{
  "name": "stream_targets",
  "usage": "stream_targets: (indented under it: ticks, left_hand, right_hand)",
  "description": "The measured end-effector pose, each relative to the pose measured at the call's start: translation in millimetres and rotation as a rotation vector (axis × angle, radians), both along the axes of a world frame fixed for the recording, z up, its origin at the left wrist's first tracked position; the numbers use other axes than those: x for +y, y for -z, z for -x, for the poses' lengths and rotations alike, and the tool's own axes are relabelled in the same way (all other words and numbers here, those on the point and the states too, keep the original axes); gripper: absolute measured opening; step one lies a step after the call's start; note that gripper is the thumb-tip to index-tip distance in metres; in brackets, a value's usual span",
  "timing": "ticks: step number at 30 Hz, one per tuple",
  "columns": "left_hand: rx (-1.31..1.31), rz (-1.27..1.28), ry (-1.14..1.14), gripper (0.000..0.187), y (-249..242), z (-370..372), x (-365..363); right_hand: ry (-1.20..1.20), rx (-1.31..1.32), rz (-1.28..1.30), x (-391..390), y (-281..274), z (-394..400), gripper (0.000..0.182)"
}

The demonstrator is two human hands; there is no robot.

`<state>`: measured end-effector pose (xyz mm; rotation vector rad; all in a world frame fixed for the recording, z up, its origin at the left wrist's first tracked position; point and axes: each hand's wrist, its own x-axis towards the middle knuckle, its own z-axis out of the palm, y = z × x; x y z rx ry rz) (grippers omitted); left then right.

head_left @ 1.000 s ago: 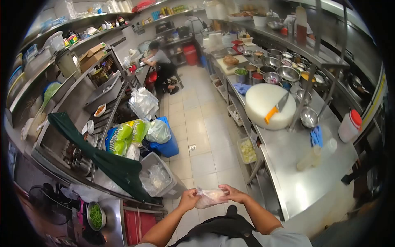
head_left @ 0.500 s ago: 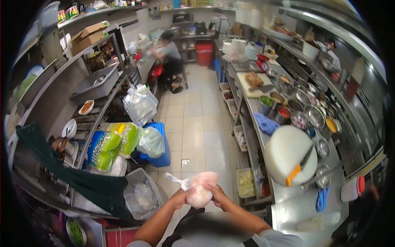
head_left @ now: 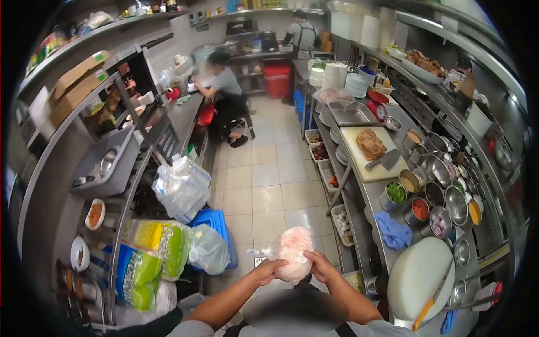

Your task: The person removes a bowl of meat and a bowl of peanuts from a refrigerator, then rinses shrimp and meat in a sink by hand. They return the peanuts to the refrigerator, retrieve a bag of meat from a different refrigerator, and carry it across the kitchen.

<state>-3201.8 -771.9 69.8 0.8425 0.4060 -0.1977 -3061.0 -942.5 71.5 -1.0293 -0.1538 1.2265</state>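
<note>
A knotted clear plastic bag of pale pinkish food, perhaps raw meat, point(head_left: 293, 253) is held out in front of my body over the floor. My left hand point(head_left: 268, 272) grips its lower left side, thumb on top. On the lower right side, my right hand point(head_left: 321, 266) presses in with its fingers curled round the bag. The twisted end of the plastic sticks out to the left. To my right, a thick round white chopping board point(head_left: 418, 272) carries an orange-handled knife point(head_left: 431, 303).
On the right counter are a blue cloth point(head_left: 393, 230), metal pots of chopped ingredients and a board point(head_left: 366, 169) with cooked meat and a cleaver. Bagged goods point(head_left: 140, 275) and a blue bin point(head_left: 213, 219) stand left. Further up the aisle one person point(head_left: 224, 84) sits; another point(head_left: 303, 36) stands.
The view has moved forward along the aisle, so the counters sit nearer. The bag has been turned and tipped more upright, and both hands still hold it.
</note>
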Motion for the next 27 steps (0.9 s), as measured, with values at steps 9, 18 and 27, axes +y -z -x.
stream_targets:
  ticks: [9,18,27]
  left_hand:
    - [0.117,-0.154,0.058,0.065,0.5,-224.6,176.1]
    - [0.094,-0.125,-0.491,0.032,10.5,-358.7,377.3]
    - [0.152,-0.398,-0.471,0.019,11.9,-548.4,610.4]
  right_hand:
    - [0.162,0.122,-0.196,153.9,36.7,-207.1,0.052]
    - [-0.074,0.031,-0.039,378.7,24.6,-394.4,0.049]
    - [-0.150,0.047,-0.049,592.2,64.8,-570.6,0.055]
